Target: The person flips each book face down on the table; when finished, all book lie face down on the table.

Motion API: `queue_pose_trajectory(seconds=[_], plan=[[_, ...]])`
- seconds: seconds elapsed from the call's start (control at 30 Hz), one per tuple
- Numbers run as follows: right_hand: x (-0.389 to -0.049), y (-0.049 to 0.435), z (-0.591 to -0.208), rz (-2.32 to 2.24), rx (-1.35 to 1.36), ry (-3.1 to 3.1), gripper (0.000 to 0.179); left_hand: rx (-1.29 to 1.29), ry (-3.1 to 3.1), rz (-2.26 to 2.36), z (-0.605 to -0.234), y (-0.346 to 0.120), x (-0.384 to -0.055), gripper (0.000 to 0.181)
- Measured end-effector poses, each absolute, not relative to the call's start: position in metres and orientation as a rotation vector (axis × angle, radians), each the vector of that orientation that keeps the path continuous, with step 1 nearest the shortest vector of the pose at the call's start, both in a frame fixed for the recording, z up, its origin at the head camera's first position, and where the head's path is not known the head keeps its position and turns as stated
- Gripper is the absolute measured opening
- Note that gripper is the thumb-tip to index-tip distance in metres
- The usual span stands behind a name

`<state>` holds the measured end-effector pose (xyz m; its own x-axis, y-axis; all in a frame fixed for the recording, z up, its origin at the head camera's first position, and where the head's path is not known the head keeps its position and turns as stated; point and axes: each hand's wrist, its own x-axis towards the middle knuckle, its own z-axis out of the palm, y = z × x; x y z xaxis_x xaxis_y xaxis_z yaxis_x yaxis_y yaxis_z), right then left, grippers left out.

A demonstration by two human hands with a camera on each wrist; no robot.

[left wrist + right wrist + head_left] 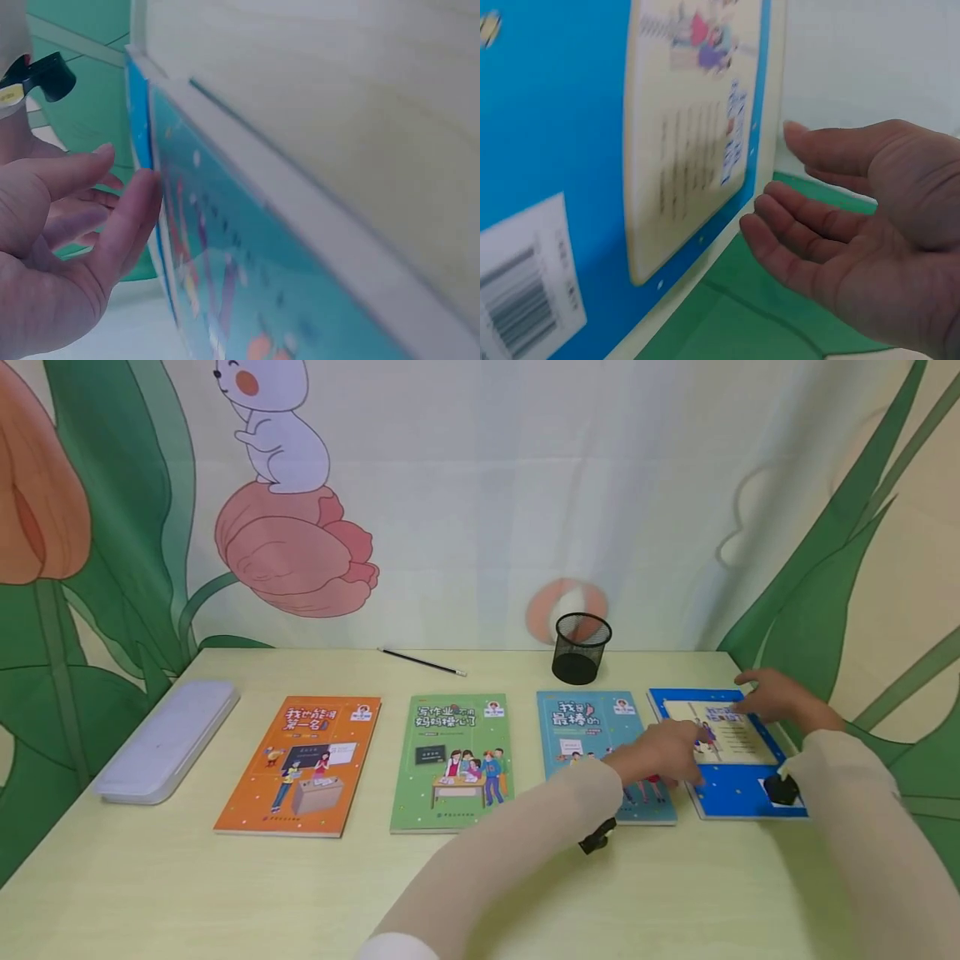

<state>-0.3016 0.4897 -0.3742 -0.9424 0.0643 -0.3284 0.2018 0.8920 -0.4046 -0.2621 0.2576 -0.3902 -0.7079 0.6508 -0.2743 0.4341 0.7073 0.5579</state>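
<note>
A blue book (731,789) lies back cover up at the right end of a row; its barcode label and pale text panel show in the right wrist view. My right hand (783,700) is at its far right corner, with fingertips right at the edge and thumb apart from the fingers (810,217). Over the gap between the blue book and the teal book (558,722) is my left hand (663,753). In the left wrist view its fingers are loosely extended, one fingertip overlapping the book's side. The left forearm hides part of the teal book.
A green book (461,785) and an orange book (330,785) lie further left. Beyond them is a white pencil case (168,739). A pencil (423,661) and a black mesh pen holder (581,647) are near the back edge, before a printed curtain (465,510).
</note>
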Motion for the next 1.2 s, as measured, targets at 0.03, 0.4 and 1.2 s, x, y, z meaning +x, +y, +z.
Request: queue_pose_trajectory(seconds=[0.03, 0.4, 1.2], plan=[[-0.304, 0.488, -0.374, -0.639, 0.175, 2.773, 0.067, 0.860, 2.467, 0.631, -0.389, 0.256, -0.264, 0.064], [-0.309, 0.448, -0.359, -0.706, 0.032, 2.828, 0.069, 1.248, 2.396, 0.549, -0.380, 0.203, -0.286, 0.061], [-0.337, 0.360, -0.382, -0.840, -0.219, 2.761, 0.069, 1.471, 2.284, 0.278, -0.398, 0.101, -0.278, 0.075]])
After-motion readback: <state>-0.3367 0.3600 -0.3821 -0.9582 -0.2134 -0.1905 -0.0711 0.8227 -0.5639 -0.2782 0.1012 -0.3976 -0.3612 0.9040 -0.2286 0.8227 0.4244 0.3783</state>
